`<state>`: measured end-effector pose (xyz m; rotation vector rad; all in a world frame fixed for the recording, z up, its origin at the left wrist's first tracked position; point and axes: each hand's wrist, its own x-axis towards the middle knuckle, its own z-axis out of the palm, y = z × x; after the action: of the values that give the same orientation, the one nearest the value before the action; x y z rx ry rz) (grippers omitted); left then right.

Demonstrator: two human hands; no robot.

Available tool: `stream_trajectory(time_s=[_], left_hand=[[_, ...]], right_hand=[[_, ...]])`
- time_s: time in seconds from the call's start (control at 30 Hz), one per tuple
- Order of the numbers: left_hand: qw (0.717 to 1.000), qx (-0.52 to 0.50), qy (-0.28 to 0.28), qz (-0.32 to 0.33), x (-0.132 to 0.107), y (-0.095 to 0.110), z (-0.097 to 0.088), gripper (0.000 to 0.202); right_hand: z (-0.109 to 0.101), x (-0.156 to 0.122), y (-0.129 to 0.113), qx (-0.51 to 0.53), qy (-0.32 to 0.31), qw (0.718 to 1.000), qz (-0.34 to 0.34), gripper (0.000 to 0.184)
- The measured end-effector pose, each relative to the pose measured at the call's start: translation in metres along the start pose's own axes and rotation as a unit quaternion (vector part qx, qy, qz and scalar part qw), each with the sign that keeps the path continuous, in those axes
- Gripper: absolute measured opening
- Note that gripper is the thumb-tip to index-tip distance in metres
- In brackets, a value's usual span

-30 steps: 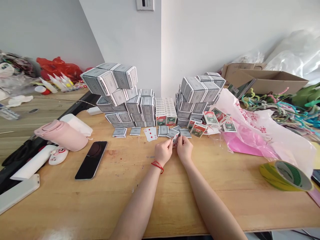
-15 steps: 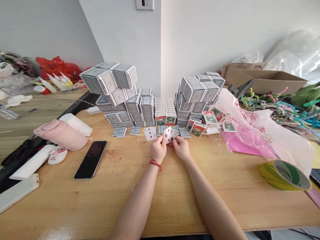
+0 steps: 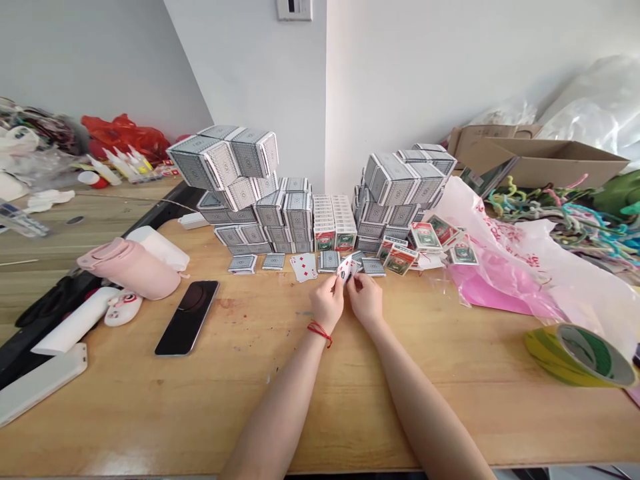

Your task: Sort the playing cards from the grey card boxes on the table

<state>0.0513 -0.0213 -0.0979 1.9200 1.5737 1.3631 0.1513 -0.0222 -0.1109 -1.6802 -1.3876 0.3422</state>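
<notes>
Between my two hands a playing card (image 3: 345, 268) with red diamonds is held up off the table, bent or tilted. My left hand (image 3: 327, 301), with a red cord on the wrist, pinches its left side. My right hand (image 3: 365, 300) pinches the right side, its fingertips close to the left ones. Just behind lie small folded card pieces (image 3: 329, 261) with grey patterned backs. Left of them is a small spread of loose diamond cards (image 3: 303, 267), face up. Grey cubes folded from cards are stacked at the left (image 3: 240, 180) and at the right (image 3: 400, 187).
Rows of card boxes (image 3: 334, 220) stand between the stacks, with loose boxes (image 3: 400, 257) to the right. A phone (image 3: 187, 318), a pink bottle (image 3: 131, 268) and a white mouse (image 3: 123, 308) lie left. At right are a tape roll (image 3: 580, 355) and plastic wrapping (image 3: 530, 267).
My hands have drawn closer together and the card between them is now turned narrower and more bent. The whole view has shifted slightly, so everything sits a little further right.
</notes>
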Motion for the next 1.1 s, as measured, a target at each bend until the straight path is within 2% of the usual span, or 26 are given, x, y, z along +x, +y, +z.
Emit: stream_trajectory(time_s=[0.17,0.4,0.57,0.8,1.1], left_hand=[[1.000,-0.007,-0.014,0.001,-0.0024,0.0042,0.0020,0.037],[1.000,-0.006,-0.006,-0.021,0.0008,0.0018,0.0018,0.033],[1.000,-0.004,-0.025,-0.017,-0.0004,0.0007,0.0022,0.033],[0.999,0.010,-0.041,-0.004,-0.0026,0.0013,0.0029,0.034],[0.999,0.038,-0.036,0.001,-0.0028,0.0004,0.0044,0.034]], right_hand=[[0.0034,-0.0043,-0.0023,-0.093,0.021,0.995,0.015,0.027],[0.0016,-0.0042,-0.0017,-0.037,0.009,0.999,-0.006,0.028],[-0.0003,-0.0035,-0.0008,-0.005,0.022,1.000,-0.010,0.032],[0.0001,-0.0025,-0.0001,-0.050,0.040,0.998,0.013,0.028],[0.0034,-0.0025,0.0032,-0.104,0.039,0.994,-0.007,0.029]])
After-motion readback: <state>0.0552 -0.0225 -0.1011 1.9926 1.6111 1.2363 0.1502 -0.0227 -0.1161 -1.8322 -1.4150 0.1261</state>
